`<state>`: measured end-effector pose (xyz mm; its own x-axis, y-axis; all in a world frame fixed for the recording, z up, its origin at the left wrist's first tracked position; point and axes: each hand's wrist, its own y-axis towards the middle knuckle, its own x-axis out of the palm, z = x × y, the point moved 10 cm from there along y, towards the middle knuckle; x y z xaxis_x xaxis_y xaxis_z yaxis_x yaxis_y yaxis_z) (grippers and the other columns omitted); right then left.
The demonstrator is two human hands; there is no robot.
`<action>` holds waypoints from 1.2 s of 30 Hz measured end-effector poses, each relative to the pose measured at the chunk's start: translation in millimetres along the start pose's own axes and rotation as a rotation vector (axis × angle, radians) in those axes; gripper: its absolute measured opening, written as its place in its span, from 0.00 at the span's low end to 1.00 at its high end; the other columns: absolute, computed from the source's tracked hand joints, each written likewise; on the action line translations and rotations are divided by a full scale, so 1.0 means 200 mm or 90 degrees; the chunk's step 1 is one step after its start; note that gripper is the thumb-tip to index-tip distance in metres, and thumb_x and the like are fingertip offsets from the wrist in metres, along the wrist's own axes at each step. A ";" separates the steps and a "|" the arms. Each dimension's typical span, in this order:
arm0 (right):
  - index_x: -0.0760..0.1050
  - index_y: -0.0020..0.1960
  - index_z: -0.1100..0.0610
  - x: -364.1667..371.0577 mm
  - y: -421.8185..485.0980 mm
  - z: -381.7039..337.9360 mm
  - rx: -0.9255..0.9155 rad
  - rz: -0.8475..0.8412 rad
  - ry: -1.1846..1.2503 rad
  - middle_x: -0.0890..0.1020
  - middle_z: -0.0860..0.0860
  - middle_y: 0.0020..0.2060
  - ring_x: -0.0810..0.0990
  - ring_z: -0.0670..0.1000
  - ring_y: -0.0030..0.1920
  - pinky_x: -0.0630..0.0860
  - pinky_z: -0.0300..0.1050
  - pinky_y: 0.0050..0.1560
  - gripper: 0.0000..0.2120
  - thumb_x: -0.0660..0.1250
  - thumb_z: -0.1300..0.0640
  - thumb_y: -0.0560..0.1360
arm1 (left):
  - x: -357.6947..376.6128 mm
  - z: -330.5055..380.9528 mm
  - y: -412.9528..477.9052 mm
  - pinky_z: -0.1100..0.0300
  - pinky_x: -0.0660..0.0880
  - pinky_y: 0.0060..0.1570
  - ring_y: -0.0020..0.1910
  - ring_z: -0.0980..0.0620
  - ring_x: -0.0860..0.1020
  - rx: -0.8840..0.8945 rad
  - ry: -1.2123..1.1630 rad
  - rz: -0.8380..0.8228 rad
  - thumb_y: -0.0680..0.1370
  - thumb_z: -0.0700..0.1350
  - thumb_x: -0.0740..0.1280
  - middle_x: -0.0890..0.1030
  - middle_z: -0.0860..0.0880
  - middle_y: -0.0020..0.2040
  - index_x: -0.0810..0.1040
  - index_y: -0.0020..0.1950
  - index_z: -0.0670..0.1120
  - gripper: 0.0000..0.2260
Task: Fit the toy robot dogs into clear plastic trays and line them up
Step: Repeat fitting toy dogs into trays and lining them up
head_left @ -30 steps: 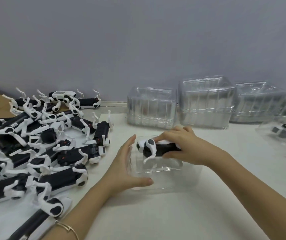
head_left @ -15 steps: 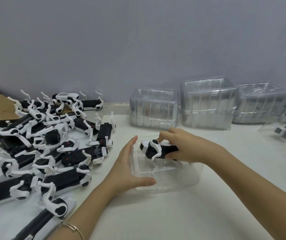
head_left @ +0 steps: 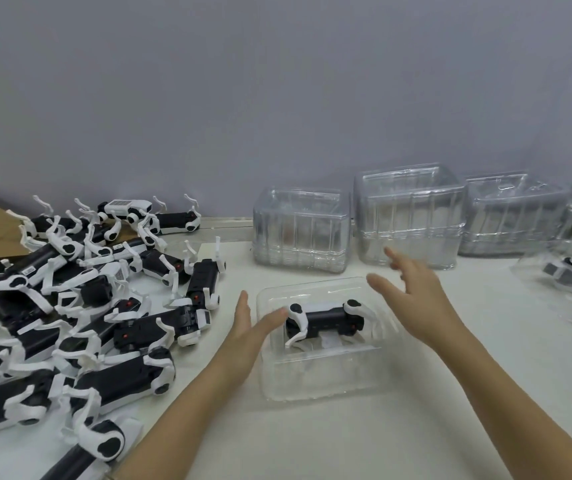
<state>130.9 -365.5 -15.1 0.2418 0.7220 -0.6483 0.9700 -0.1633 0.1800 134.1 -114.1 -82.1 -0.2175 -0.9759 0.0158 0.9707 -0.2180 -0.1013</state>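
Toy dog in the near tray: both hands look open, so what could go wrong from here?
The toy dog lies in the clear tray with neither hand gripping it; if not fully seated, it could pop out when the tray is slid.
The right hand hovers near the stacks of empty trays and might knock them.
The left hand and forearm run beside the tangled pile of dogs; legs could snag.

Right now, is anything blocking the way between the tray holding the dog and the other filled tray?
Nothing visible does: no object lies on the white table between the clear plastic tray holding the black-and-white toy dog and the filled clear tray at right. Only the right hand hovers there.
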 end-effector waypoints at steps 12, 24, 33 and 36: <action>0.63 0.67 0.30 0.26 0.09 -0.07 0.085 -0.046 0.511 0.69 0.49 0.72 0.69 0.53 0.71 0.68 0.60 0.69 0.32 0.75 0.45 0.69 | -0.05 0.24 0.21 0.67 0.59 0.63 0.68 0.68 0.59 0.207 -0.001 0.163 0.74 0.50 0.74 0.62 0.71 0.65 0.61 0.71 0.65 0.32; 0.69 0.63 0.30 0.44 0.04 -0.01 0.221 -0.158 0.789 0.83 0.44 0.56 0.84 0.62 0.52 0.79 0.61 0.49 0.29 0.73 0.49 0.67 | -0.10 0.63 0.03 0.64 0.68 0.62 0.67 0.66 0.71 0.336 -0.070 0.059 0.72 0.59 0.61 0.78 0.66 0.62 0.77 0.61 0.60 0.19; 0.77 0.60 0.70 0.70 -0.21 -0.31 0.395 -0.484 1.208 0.78 0.67 0.58 0.80 0.68 0.52 0.82 0.58 0.39 0.22 0.73 0.56 0.73 | 0.11 0.47 0.06 0.65 0.77 0.53 0.56 0.61 0.79 0.244 0.164 0.028 0.63 0.53 0.77 0.81 0.61 0.55 0.76 0.56 0.62 0.24; 0.78 0.59 0.69 0.72 -0.26 -0.38 0.362 -0.522 1.184 0.81 0.66 0.54 0.82 0.67 0.52 0.81 0.61 0.45 0.19 0.76 0.64 0.70 | 0.13 0.46 0.07 0.69 0.76 0.48 0.50 0.64 0.80 0.251 0.160 0.087 0.61 0.54 0.79 0.82 0.64 0.49 0.77 0.53 0.61 0.23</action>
<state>113.9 -202.2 -60.5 -0.0948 0.3189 0.9430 0.8020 0.5856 -0.1174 150.6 -143.7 8.7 -0.0562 -0.9744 -0.2177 0.9461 -0.1217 0.3001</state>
